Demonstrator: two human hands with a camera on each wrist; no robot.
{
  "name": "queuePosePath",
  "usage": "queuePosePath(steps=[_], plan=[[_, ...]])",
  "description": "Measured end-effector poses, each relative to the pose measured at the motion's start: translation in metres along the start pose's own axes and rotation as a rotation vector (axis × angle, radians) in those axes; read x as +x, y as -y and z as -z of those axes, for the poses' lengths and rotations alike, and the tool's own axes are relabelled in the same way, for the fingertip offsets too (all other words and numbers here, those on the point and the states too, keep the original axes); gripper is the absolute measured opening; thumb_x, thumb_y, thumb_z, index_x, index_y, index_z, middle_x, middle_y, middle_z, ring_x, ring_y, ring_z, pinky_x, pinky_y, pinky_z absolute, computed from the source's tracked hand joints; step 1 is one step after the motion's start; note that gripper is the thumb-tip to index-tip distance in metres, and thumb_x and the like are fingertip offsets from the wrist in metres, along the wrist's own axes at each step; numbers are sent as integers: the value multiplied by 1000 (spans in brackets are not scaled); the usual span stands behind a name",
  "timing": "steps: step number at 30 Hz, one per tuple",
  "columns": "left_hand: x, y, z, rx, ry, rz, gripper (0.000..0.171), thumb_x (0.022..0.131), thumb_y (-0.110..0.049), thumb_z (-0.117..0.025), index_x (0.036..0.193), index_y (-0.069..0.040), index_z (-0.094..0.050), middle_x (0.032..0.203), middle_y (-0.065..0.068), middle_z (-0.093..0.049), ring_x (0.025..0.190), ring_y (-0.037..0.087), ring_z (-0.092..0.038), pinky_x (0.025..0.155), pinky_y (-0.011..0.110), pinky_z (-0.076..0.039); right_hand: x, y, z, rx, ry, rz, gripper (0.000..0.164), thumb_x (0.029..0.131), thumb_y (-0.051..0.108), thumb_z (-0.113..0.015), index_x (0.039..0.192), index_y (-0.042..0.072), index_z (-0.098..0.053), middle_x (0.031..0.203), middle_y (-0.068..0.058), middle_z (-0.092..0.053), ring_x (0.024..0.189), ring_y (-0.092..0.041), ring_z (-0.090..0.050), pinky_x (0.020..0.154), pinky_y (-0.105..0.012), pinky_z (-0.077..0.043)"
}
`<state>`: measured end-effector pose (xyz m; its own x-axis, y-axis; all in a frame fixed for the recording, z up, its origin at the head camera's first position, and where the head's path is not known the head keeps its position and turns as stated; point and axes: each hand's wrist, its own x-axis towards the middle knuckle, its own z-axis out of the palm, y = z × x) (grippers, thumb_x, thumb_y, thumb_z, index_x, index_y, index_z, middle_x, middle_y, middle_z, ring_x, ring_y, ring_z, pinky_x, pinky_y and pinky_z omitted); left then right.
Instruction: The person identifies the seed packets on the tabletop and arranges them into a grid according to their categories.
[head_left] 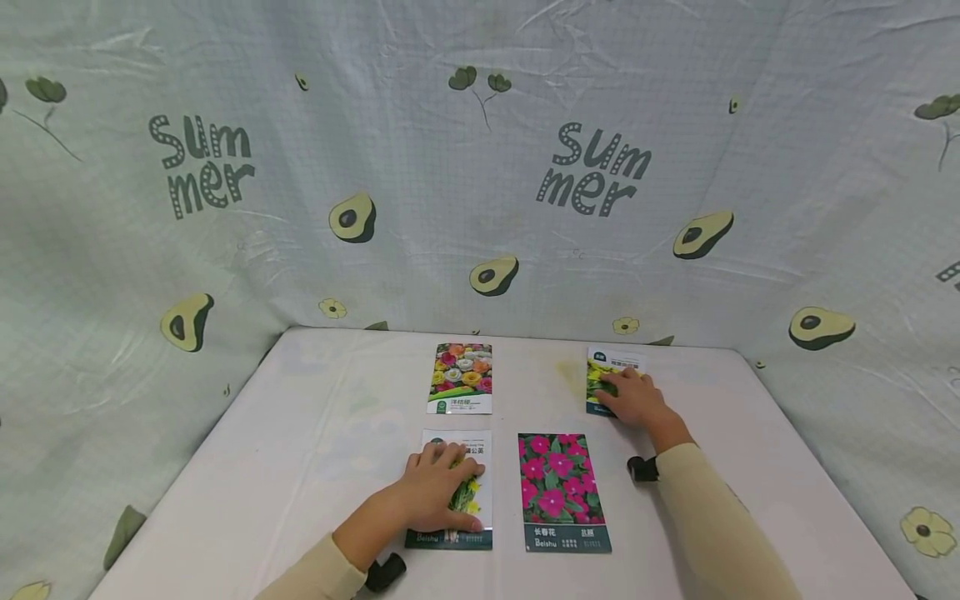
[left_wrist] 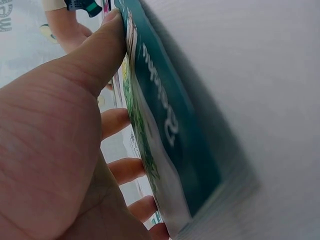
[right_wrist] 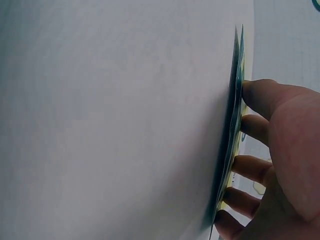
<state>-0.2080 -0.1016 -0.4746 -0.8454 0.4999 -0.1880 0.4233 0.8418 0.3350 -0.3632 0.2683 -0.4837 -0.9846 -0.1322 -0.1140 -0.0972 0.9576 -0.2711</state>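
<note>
My left hand (head_left: pixel 433 492) rests with spread fingers on a dandelion seed packet (head_left: pixel 467 500) at the front of the table. In the left wrist view, thumb and fingertips press the face of that packet (left_wrist: pixel 162 115), over its dark green lower band. At the back right, my right hand (head_left: pixel 633 400) touches another packet with yellow flowers (head_left: pixel 597 375). The right wrist view has this packet (right_wrist: pixel 231 135) nearly edge-on, thumb and fingertips against its printed face. Each hand covers part of its packet.
Between the arms lies a packet with pink periwinkle flowers (head_left: pixel 558 492). Farther back, left of centre, is one with mixed-colour blooms (head_left: pixel 461 375). A white cloth covers the table (head_left: pixel 322 433), and a printed avocado curtain (head_left: pixel 420 167) surrounds its back and sides.
</note>
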Motion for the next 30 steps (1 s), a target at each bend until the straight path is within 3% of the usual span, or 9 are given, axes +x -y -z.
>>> queuePosePath(steps=[30], plan=[[2,1,1,-37,12,6,76,81,-65,-77,143,-26,-56,155,11,-41,140,43,-32,104,66,-32,20,42,-11,-1,44,64,62,103,50,-56,153,15,-49,154,-23,-41,133,-46,-39,108,-66,-37]])
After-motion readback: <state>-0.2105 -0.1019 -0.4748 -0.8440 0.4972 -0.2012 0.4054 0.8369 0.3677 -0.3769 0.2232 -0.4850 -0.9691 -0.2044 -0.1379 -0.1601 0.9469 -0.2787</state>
